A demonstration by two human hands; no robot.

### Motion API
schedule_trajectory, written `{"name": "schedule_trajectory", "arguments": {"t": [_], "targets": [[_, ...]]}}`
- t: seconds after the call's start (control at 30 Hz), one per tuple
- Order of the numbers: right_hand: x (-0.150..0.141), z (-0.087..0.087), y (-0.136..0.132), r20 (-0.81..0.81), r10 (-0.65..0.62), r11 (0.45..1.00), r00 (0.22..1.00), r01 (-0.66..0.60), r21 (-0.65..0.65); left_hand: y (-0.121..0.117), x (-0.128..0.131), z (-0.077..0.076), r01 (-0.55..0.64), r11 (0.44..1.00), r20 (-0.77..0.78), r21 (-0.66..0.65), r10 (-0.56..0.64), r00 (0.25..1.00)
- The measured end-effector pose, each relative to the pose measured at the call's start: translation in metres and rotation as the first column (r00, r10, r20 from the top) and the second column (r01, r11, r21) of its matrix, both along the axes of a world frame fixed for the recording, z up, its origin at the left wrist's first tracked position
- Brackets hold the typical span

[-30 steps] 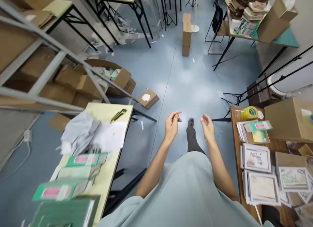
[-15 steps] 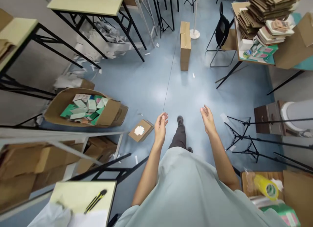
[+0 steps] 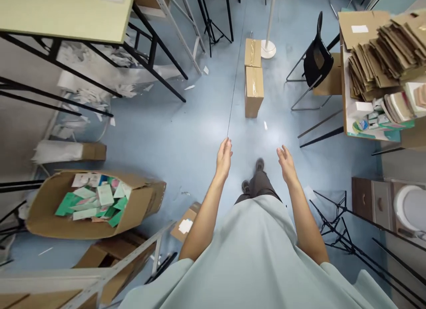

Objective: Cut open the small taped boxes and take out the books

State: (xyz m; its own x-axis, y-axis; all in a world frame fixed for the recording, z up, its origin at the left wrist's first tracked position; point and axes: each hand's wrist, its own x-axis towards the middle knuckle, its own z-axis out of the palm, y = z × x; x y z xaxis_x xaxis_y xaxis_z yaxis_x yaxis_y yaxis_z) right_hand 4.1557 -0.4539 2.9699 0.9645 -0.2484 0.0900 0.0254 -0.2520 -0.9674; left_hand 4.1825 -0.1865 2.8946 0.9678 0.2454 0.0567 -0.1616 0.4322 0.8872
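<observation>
My left hand [image 3: 224,159] is held out in front of me above the blue floor [image 3: 193,136], open, fingers extended, palm turned inward. Across from it my right hand [image 3: 286,163] is likewise open with its fingers stretched forward. Neither hand touches anything. Ahead of both, two taped cardboard boxes stand one behind the other: the nearer box [image 3: 254,91] and the farther box [image 3: 253,52]. A small carton with a white label [image 3: 185,226] lies on the floor beside my left forearm, which partly hides it.
On the left sits a large open carton [image 3: 140,202] filled with small green and white boxes. A pale table [image 3: 66,16] stands at the upper left. To the right are a black chair [image 3: 317,56], a table of flattened cardboard [image 3: 379,65], and folded black stands [image 3: 342,229].
My view has moved forward: the taped boxes, chair and right-hand table appear nearer and lower. My feet have changed position. Both hands stay open and raised.
</observation>
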Motion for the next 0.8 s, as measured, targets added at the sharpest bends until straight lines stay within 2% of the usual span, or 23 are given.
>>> {"name": "schedule_trajectory", "arguments": {"t": [0.1, 0.2, 0.33, 0.43, 0.53, 0.63, 0.73, 0.8], "targets": [[0.124, 0.037, 0.003, -0.011, -0.032, 0.999, 0.999, 0.033, 0.009, 0.004, 0.122, 0.042, 0.051, 0.998, -0.014, 0.031, -0.050, 0.999], [0.265, 0.072, 0.006, -0.072, -0.053, 0.999, 0.996, 0.053, -0.002, 0.008, 0.253, 0.070, 0.081, 0.996, -0.086, 0.036, -0.078, 0.993], [0.458, 0.117, 0.014, -0.186, -0.092, 0.995, 0.978, 0.083, -0.053, 0.015, 0.426, 0.097, 0.102, 0.994, -0.275, 0.034, -0.089, 0.957], [0.587, 0.138, 0.022, -0.258, -0.122, 0.991, 0.958, 0.104, -0.081, 0.020, 0.543, 0.108, 0.124, 0.991, -0.365, 0.043, -0.100, 0.926], [0.694, 0.139, 0.030, -0.320, -0.142, 0.988, 0.937, 0.113, -0.106, 0.024, 0.645, 0.108, 0.154, 0.987, -0.421, 0.045, -0.120, 0.899], [0.782, 0.126, 0.041, -0.354, -0.150, 0.986, 0.923, 0.113, -0.123, 0.023, 0.733, 0.099, 0.195, 0.979, -0.453, 0.052, -0.151, 0.878], [0.851, 0.107, 0.054, -0.358, -0.154, 0.985, 0.921, 0.115, -0.128, 0.015, 0.805, 0.088, 0.237, 0.970, -0.461, 0.058, -0.185, 0.868], [0.886, 0.096, 0.065, -0.344, -0.151, 0.985, 0.927, 0.113, -0.128, 0.008, 0.844, 0.083, 0.258, 0.964, -0.450, 0.058, -0.206, 0.869]]}}
